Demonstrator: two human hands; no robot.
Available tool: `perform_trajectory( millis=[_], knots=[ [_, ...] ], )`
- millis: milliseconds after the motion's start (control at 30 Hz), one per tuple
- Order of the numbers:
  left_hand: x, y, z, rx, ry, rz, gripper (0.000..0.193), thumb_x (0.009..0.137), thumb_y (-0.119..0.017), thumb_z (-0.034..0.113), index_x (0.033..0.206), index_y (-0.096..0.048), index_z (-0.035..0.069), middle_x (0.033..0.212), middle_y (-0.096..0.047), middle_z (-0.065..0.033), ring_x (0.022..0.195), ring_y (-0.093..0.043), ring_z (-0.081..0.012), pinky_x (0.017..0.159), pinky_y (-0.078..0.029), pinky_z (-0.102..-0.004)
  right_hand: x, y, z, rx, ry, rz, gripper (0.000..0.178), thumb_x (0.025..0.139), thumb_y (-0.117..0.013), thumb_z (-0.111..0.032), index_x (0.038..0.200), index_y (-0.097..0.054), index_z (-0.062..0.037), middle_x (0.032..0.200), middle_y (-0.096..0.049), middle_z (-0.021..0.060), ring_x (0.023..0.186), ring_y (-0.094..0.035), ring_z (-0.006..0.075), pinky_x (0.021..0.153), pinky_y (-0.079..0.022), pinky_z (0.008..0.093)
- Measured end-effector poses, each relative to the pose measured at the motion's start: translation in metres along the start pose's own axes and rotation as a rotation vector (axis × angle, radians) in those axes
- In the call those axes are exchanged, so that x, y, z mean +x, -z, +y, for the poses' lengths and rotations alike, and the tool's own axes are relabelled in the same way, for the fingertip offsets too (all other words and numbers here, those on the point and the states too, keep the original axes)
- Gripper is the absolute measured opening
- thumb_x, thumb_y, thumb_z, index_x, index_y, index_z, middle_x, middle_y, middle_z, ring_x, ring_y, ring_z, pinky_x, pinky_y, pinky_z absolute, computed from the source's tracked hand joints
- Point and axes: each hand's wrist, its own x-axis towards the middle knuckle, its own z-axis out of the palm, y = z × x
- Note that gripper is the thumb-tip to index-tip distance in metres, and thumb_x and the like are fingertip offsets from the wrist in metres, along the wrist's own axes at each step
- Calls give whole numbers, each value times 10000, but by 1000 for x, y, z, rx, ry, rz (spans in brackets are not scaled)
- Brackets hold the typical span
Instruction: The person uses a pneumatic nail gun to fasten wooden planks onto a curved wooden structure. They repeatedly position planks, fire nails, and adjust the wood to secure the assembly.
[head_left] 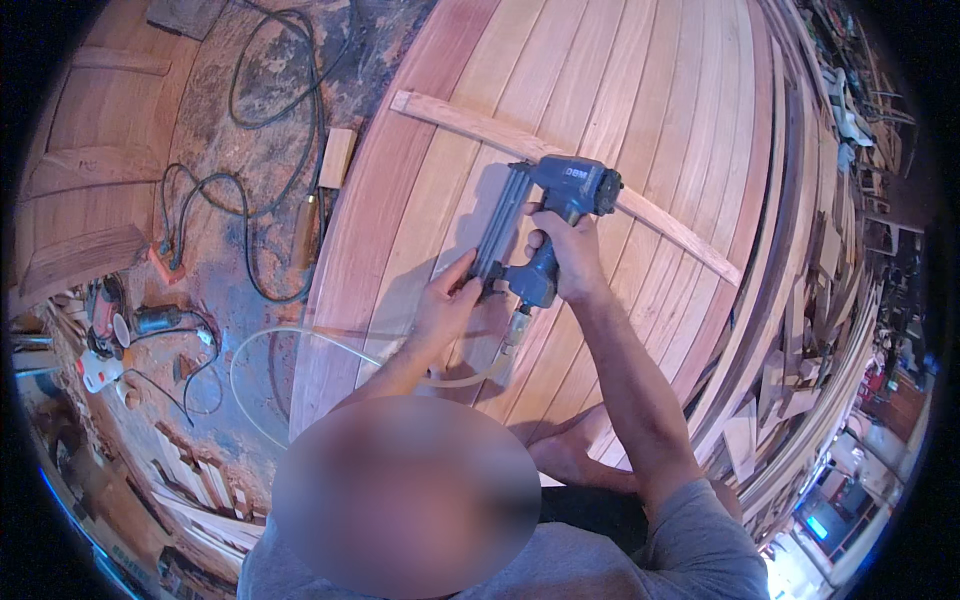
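A dark blue pneumatic nail gun [568, 188] is held over a wide panel of wooden boards [420, 200]. My right hand [570, 245] is wrapped round its handle. The fingers of my left hand [448, 300] pinch the lower end of the gun's long magazine [502, 225]. From the base of the handle a pale air hose [470, 380] runs off in a loop to the left. A narrow wooden batten [690, 250] lies across the boards, and the gun's head hides its middle part. Whether the nose touches the wood I cannot tell.
Dark cables [245, 210] coil on the dusty floor at left, beside a small wood block [338, 158]. An angle grinder [105, 310] lies farther left. Wood offcuts and long strips [790, 390] pile along the right side. My bare foot [575, 455] rests on the panel.
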Motion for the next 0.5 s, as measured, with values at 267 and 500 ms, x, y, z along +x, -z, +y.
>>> perform_trajectory(
  millis=[267,500],
  knots=[
    [19,33,2,-7,13,83,491,992,-672,119,1468,-576,47,1046,-691,-34,875,-599,-70,749,-512,-233,23,-33,9,41,-23,-45,120,913,-634,-55,1014,-676,-7,720,-604,23,589,-588,127,531,-518,309],
    [25,34,5,-5,-3,126,473,999,-662,113,1460,-583,42,1078,-702,-38,912,-608,-73,789,-519,-237,34,-43,5,5,-18,-26,102,904,-668,-74,983,-672,-10,720,-619,43,586,-597,143,532,-523,321]
  ],
)
